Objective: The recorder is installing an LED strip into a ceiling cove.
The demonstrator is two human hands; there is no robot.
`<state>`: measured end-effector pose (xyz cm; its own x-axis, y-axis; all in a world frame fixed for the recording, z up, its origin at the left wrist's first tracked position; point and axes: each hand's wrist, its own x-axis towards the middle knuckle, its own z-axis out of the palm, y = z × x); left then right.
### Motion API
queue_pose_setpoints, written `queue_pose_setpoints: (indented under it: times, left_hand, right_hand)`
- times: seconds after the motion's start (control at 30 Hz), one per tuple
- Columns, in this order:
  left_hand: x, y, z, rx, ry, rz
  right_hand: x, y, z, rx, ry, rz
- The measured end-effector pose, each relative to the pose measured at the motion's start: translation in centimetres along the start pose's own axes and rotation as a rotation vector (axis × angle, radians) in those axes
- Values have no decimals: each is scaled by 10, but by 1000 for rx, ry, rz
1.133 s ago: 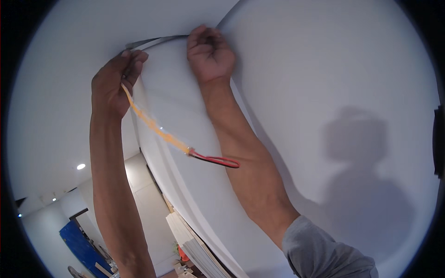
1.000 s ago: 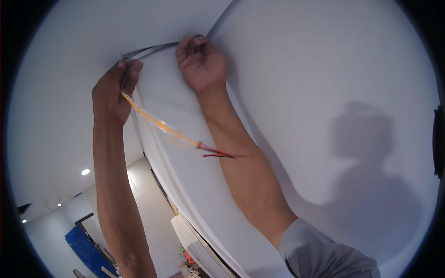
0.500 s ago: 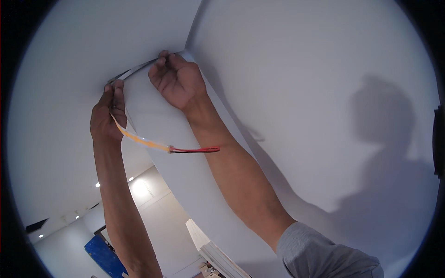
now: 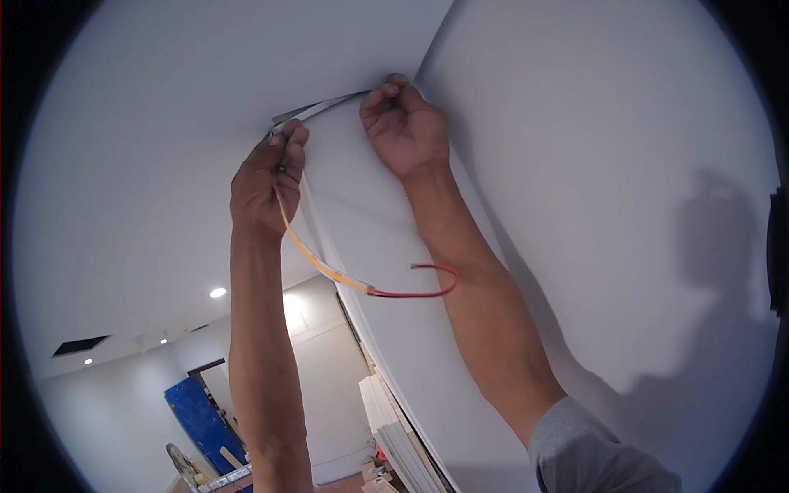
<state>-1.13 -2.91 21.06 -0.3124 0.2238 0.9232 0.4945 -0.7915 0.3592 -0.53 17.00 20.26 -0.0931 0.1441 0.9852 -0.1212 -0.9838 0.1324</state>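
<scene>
Overhead, my left hand (image 4: 261,187) pinches an LED strip (image 4: 322,267) between thumb and fingers. The strip's yellow-orange end hangs below that hand and curves right. From its tip a thin red wire lead (image 4: 411,295) loops back in front of my right forearm. Above the fingers, the strip's pale band (image 4: 322,108) runs along a narrow dark slot (image 4: 288,117) where the ceiling meets a white panel. Close to the corner, my right hand (image 4: 411,135) has its fingertips closed at the band's far end. What lies between those fingertips is mostly hidden.
A white wall (image 4: 625,123) rises at the right, with my shadow on it. Below stand long white boards (image 4: 390,427) leaning by the panel. Farther off are a blue panel (image 4: 197,415), a round fan-like object (image 4: 181,464) and ceiling lights (image 4: 218,292).
The view has shifted, so both hands now appear farther right. The hanging LED strip has swung, and its red lead has opened into a wider loop. Both hands keep their grip at the slot.
</scene>
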Motion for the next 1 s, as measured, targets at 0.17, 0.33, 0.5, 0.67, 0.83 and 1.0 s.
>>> queue_pose_setpoints:
  times: [0.17,0.33,0.5,0.67,0.83,1.0]
  left_hand:
    - [-3,0,9,233,117,71]
    - [-8,-7,21,402,165,137]
    - [-3,-8,9,459,167,200]
    - [0,-11,3,421,37,172]
    - [2,-12,0,400,96,239]
    - [5,-27,8,369,239,320]
  right_hand:
    - [7,-3,2,49,-22,2]
    - [8,-6,3,-32,-18,-20]
    - [8,-1,6,-61,2,-21]
    - [12,-11,6,-67,-14,-7]
    - [11,-6,7,-39,-45,11]
    - [11,-13,10,-27,-49,20]
